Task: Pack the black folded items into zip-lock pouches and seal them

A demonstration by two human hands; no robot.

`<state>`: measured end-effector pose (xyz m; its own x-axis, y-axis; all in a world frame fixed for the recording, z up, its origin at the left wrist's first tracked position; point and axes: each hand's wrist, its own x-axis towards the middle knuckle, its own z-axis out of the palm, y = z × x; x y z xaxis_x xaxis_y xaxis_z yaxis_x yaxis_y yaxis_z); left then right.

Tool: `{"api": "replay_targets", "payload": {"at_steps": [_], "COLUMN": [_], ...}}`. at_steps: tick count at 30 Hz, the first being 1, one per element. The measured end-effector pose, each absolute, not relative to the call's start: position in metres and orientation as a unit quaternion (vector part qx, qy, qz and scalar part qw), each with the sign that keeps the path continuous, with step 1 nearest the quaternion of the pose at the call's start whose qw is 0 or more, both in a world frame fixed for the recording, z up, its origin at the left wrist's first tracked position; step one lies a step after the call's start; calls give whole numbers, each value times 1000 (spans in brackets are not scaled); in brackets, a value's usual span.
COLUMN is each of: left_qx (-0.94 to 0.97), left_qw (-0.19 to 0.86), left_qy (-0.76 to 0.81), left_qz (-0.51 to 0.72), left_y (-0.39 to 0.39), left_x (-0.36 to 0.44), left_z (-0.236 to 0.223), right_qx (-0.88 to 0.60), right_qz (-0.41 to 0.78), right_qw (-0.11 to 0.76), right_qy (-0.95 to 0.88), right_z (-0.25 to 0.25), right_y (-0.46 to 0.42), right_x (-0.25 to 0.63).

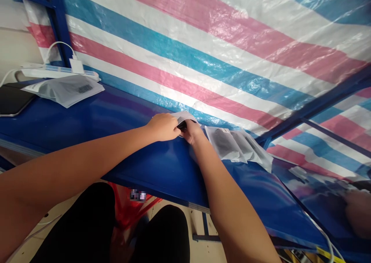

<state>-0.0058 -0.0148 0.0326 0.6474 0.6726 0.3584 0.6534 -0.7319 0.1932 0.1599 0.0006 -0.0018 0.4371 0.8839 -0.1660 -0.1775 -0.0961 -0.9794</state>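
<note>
Near the back of the blue table, my left hand [164,127] is closed on the edge of a frosted plastic bag [185,115]. My right hand [191,131] reaches into the bag's mouth, its fingertips at a dark item [182,125] that is mostly hidden. I cannot make out what the dark item is or how firmly the right fingers hold it. Right of my hands, several filled frosted bags [224,143] lie overlapping in a row.
On the left are another frosted bag [68,89], a white power strip [58,72] with a plugged-in charger [76,65], and a dark tablet-like device [14,98]. Striped plastic sheeting [185,54] hangs behind the blue table [162,166]. A red stool [124,209] shows below.
</note>
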Motion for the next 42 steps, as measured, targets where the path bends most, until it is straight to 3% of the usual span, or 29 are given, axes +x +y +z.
{"api": "replay_targets", "payload": {"at_steps": [23,36,42], "left_qx": [921,927,934], "left_qw": [50,50,40], "left_qy": [304,289,280], "left_qz": [239,234,218], "left_y": [-1,2,2], "left_x": [-11,-11,-10], "left_z": [25,24,22], "right_qx": [-532,-579,-614], "right_qz": [448,473,407], "right_qw": [648,589,595], "right_qy": [-310,-306,-322], "right_z": [1,3,1], "right_y": [-5,-6,-4], "right_x": [154,154,155]}}
